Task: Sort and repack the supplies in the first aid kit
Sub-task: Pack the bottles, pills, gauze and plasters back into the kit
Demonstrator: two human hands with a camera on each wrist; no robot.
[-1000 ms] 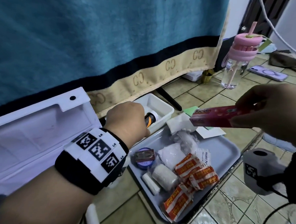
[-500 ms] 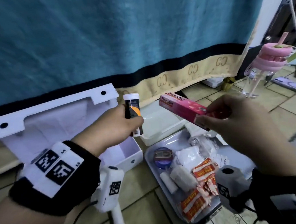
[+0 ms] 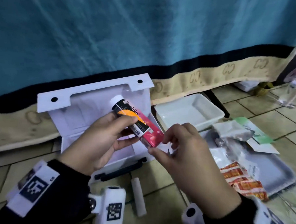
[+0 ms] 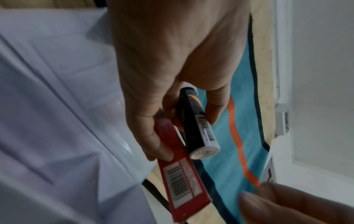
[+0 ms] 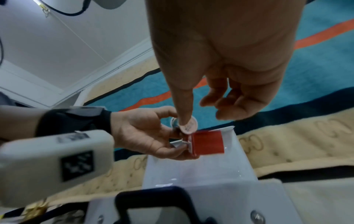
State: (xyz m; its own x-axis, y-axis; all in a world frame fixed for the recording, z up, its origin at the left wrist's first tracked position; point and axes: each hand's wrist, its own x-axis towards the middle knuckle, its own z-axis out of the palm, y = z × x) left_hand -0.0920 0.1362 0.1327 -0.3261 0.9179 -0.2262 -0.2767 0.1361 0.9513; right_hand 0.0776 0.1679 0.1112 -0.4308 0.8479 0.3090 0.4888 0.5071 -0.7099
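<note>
The white first aid kit (image 3: 92, 104) lies open on the tiled floor, lid propped against the bed. Above it my left hand (image 3: 107, 138) grips two things together: a black and orange tube (image 3: 127, 116) with a white cap, and a pink Bacidin box (image 3: 151, 134). The left wrist view shows the tube (image 4: 201, 131) lying on the box (image 4: 182, 174). My right hand (image 3: 179, 144) hovers at the box's near end, fingers loosely curled and holding nothing. Seen from the right wrist, the box end (image 5: 207, 142) sits just beyond my thumb.
An empty white tray (image 3: 186, 113) stands right of the kit. A grey tray (image 3: 274, 172) holds orange packets (image 3: 241, 179), wrapped gauze and papers. A white gauze roll (image 3: 138, 196) lies on the floor near me. The blue blanket (image 3: 139, 35) hangs behind.
My left hand carried the tube from the white tray to above the kit. My right hand brought the pink box over, passed it to the left hand and let go.
</note>
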